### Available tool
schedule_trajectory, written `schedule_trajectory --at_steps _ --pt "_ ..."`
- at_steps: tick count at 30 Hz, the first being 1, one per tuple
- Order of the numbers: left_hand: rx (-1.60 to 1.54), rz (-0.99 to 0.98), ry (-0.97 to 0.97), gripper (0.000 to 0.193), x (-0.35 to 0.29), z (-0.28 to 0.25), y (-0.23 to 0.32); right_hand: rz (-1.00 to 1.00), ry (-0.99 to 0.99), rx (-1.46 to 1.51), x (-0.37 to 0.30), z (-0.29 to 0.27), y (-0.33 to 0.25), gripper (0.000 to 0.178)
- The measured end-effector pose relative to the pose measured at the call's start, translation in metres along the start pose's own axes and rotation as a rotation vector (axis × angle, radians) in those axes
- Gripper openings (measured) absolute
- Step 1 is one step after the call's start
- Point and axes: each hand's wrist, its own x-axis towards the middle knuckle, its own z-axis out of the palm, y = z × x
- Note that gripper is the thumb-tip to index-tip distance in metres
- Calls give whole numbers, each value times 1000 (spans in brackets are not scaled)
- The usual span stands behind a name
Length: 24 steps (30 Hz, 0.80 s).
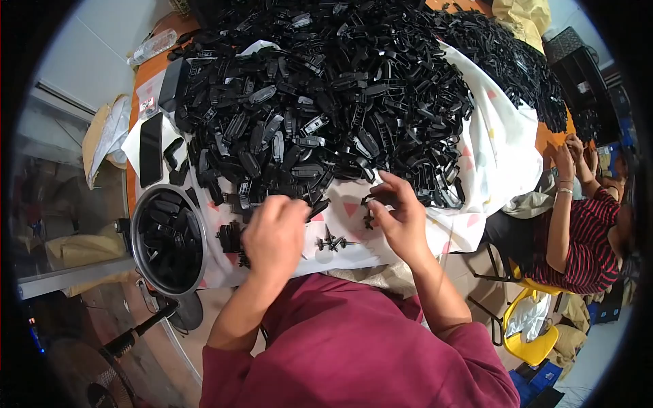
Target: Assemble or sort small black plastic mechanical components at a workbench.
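My left hand (274, 232) is over the near edge of the cloth, its fingers blurred and mostly turned away, so what it holds cannot be made out. A cluster of small black parts (231, 238) lies beside it. My right hand (405, 221) has its thumb and forefinger curled around a small dark part (369, 212), whose shape is partly covered by the fingers. Between the hands, thin black pin-like pieces (331, 243) lie on the white patterned cloth (347, 197). Just beyond both hands rises a large heap of black plastic clip-like parts (306, 122).
At the left stands a round metal-rimmed bowl (138, 238) of black parts, with a phone (151, 151) behind it. A clear plastic bottle (153, 47) lies at the far left. Another person (578, 231) in a striped shirt works at the right, near a yellow chair (530, 347).
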Motion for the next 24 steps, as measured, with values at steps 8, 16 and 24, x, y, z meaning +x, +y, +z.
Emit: schedule_trajectory --at_steps 8,16,24 --pt "157 171 -76 11 49 6 -6 -169 -82 -655 -5 3 3 25" --pt "-243 -13 -362 22 67 7 13 74 -37 104 -10 -12 -14 26" --pt "-798 -32 -172 20 46 17 6 -184 -31 73 1 3 -25 30"
